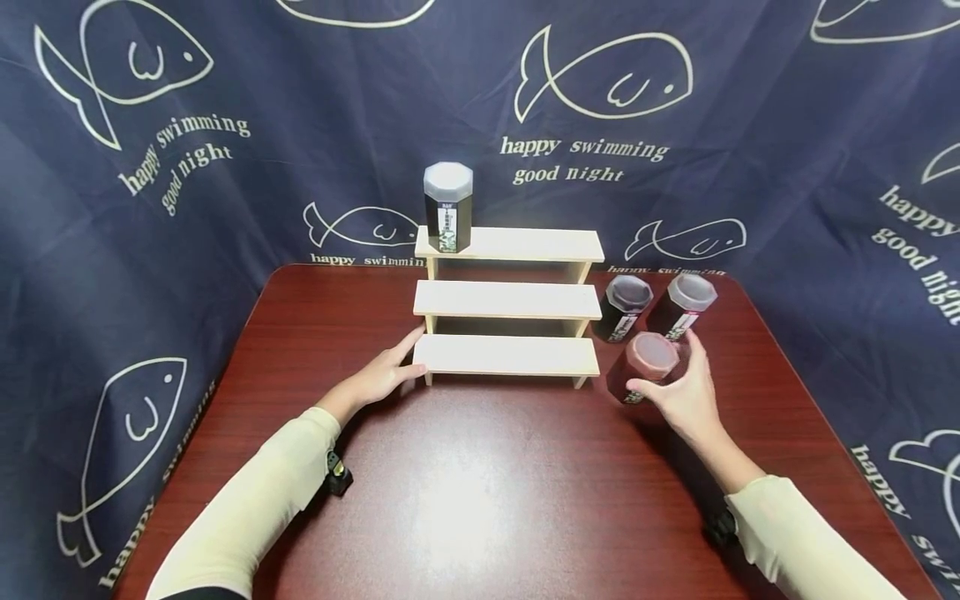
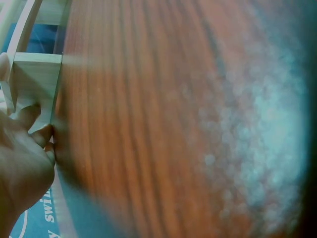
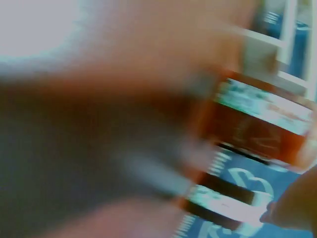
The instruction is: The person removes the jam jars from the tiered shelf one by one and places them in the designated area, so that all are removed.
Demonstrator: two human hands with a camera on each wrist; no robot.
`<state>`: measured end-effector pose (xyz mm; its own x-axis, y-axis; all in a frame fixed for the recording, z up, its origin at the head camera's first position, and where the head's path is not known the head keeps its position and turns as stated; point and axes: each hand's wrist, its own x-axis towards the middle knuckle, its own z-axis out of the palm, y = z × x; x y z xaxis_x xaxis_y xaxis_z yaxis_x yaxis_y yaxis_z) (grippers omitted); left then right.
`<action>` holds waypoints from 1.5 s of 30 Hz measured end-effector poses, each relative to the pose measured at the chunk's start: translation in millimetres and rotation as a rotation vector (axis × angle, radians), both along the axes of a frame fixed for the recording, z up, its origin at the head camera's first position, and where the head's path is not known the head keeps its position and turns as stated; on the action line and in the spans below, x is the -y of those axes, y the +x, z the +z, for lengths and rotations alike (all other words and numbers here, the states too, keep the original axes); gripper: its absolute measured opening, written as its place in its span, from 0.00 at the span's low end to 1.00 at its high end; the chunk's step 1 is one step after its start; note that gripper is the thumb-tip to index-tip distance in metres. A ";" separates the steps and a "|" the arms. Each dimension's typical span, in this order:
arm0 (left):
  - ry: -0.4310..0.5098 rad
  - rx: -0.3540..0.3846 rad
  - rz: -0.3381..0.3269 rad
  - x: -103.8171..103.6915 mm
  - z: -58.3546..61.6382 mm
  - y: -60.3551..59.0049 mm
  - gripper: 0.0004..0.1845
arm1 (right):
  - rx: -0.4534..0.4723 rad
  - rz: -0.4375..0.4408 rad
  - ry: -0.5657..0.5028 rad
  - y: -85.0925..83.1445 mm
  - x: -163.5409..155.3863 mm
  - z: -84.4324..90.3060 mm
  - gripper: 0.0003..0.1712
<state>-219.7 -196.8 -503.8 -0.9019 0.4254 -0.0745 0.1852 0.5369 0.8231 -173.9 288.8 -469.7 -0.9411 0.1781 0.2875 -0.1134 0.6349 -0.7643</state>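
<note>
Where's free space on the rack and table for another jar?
The middle shelf and bottom shelf are bare; the top shelf is free right of its jar. The table is open between both arms. It's crowded right of the rack: three jars, the right hand gripping the nearest jar.

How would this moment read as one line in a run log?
left hand: rests against stepped shelf | right hand: grips tilted jar | top-step jar: upright

My right wrist view was smeared; only a jar's label [image 3: 262, 106] half showed. My left hand [image 2: 22, 173] was cut off by the frame edge.
</note>
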 end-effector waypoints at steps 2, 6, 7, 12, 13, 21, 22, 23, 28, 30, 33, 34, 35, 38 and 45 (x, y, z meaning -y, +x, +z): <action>-0.003 0.000 -0.001 0.4 0.9 -0.2 0.42 | -0.072 -0.011 -0.010 -1.5 1.8 16.2 0.69; -0.004 -0.013 0.000 0.7 3.0 -1.7 0.42 | -0.154 0.019 -0.039 -9.7 15.7 56.4 0.67; -0.003 -0.016 0.000 0.6 3.3 -2.1 0.42 | -0.163 0.037 -0.042 -13.8 21.2 65.6 0.68; -0.001 -0.011 0.004 -0.3 1.8 -1.7 0.43 | -0.177 0.142 -0.038 -33.7 58.9 97.7 0.69; -0.003 -0.008 0.007 -0.6 1.0 -1.2 0.43 | -0.171 0.156 -0.030 -37.5 67.4 102.1 0.69; 0.013 0.015 0.008 -1.2 -3.7 1.9 0.43 | -0.087 0.278 -0.005 -58.4 138.0 131.0 0.70; 0.014 0.012 0.010 -0.7 -3.6 2.5 0.43 | -0.080 0.293 0.000 -61.3 146.1 133.8 0.71; 0.015 0.012 0.015 -0.4 -3.6 3.1 0.43 | -0.076 0.303 0.011 -64.8 153.7 136.1 0.71; 0.008 0.002 0.022 0.0 -3.1 3.2 0.42 | -0.022 0.328 0.007 -79.6 184.3 144.5 0.70; 0.007 0.007 0.016 -1.0 -2.7 2.3 0.42 | 0.002 0.336 -0.005 -84.0 193.7 146.1 0.69; 0.008 0.010 0.016 -2.4 -2.5 2.2 0.42 | 0.034 0.347 -0.011 -91.4 207.2 148.4 0.69; 0.013 0.011 0.016 -2.7 -2.2 2.4 0.42 | 0.039 0.347 -0.008 -94.8 211.6 148.7 0.69; 0.016 0.012 0.019 -3.0 -1.9 2.5 0.43 | 0.043 0.346 -0.010 -98.3 215.8 149.1 0.69; 0.030 0.007 0.021 -3.5 -1.2 3.0 0.42 | 0.062 0.327 -0.006 -109.6 227.5 149.8 0.68; 0.021 -0.011 0.024 -3.5 -1.0 5.4 0.43 | 0.084 0.299 0.014 -130.7 250.9 144.7 0.67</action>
